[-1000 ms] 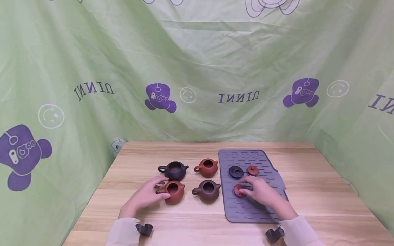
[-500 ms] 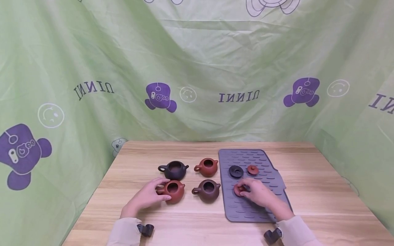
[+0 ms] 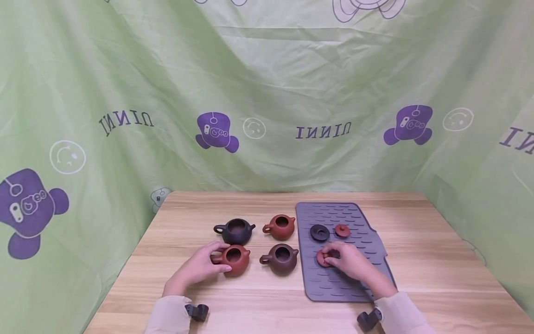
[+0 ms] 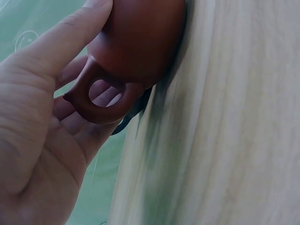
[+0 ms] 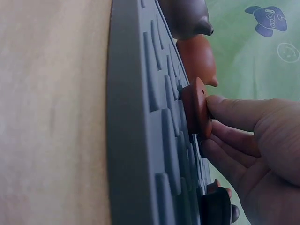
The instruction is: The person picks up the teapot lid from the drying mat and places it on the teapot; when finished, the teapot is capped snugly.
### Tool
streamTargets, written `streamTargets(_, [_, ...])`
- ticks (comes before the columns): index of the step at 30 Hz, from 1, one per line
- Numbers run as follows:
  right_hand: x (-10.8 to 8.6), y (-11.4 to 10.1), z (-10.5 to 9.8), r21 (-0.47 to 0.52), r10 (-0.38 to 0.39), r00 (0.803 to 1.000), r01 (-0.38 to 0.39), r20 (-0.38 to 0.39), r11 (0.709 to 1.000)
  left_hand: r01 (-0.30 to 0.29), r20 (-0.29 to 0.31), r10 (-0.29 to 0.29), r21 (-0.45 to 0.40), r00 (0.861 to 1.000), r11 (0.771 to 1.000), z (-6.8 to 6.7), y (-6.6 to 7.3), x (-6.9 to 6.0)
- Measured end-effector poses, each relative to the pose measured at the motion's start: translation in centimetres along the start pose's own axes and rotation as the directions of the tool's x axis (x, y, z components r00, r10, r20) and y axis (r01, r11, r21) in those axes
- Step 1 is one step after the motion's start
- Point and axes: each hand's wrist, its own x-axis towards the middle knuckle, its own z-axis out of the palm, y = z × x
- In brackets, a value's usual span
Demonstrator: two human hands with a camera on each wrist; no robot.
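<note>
At the front left of the group, a red teapot without a lid (image 3: 237, 261) stands on the table; my left hand (image 3: 201, 265) curls round its handle side. In the left wrist view the thumb lies along the body of the teapot (image 4: 140, 42), with fingers behind the handle. My right hand (image 3: 351, 260) pinches a red lid (image 3: 321, 258) on the grey mat (image 3: 333, 290). Thumb and fingertips meet at the knob of that lid (image 5: 201, 110) in the right wrist view, where its rim stays close to the mat.
A black teapot (image 3: 237, 233), another red teapot (image 3: 281, 228) and a dark brown teapot (image 3: 282, 262), all lidless, stand near the held one. A black lid (image 3: 320, 233) and a smaller red lid (image 3: 342, 230) lie farther back on the mat. A green curtain (image 3: 267, 83) hangs behind.
My right fingers have closed in on the red lid's knob, and the right wrist has shifted slightly left. My left fingers have moved slightly along the red teapot, which stays in place.
</note>
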Motion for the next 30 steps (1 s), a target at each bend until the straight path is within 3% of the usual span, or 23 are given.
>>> streamTargets(13, [0.6, -0.8, -1.0, 0.062, -0.017, 1.0, 0.017, -0.002, 0.998, 0.015, 0.02, -0.015, -0.033, 1.0, 0.999, -0.1, 0.2, 0.0])
streamTargets(20, [1.5, -2.3, -2.1, 0.085, 0.029, 0.999, -0.031, 0.019, 0.996, 0.02, 0.02, -0.019, -0.026, 1.0, 0.999, -0.1, 0.2, 0.0])
streamTargets(30, [3.1, -4.9, -3.1, 0.117, -0.01, 0.999, 0.005, 0.037, 0.993, 0.018, 0.02, -0.016, -0.061, 1.0, 0.998, -0.1, 0.3, 0.0])
